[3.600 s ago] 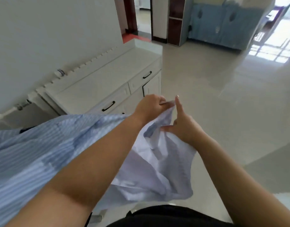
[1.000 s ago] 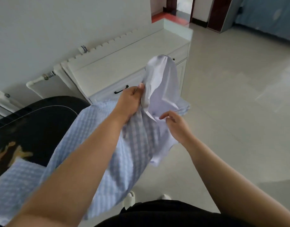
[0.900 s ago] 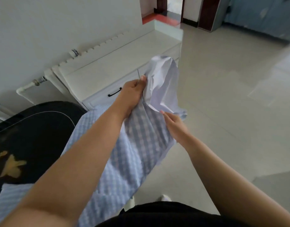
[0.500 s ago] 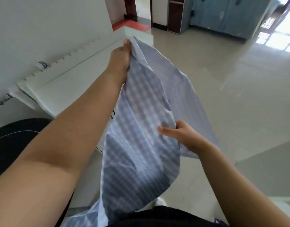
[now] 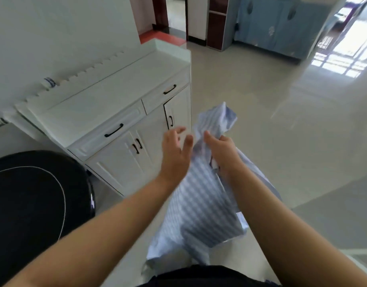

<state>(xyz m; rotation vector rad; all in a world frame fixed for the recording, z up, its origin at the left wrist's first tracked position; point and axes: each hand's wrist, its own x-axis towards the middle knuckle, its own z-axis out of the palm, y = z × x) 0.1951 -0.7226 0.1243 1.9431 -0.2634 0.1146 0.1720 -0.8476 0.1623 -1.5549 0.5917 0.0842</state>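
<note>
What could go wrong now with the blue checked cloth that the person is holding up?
1. Only the right hand grips the cloth; the left hand is open beside it, so the cloth may slip.
2. Its lower end hangs low toward the floor and may drag on it.

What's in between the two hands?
In the head view, a fold of the blue checked cloth stands between the open left hand and the right hand, which grips it.
</note>
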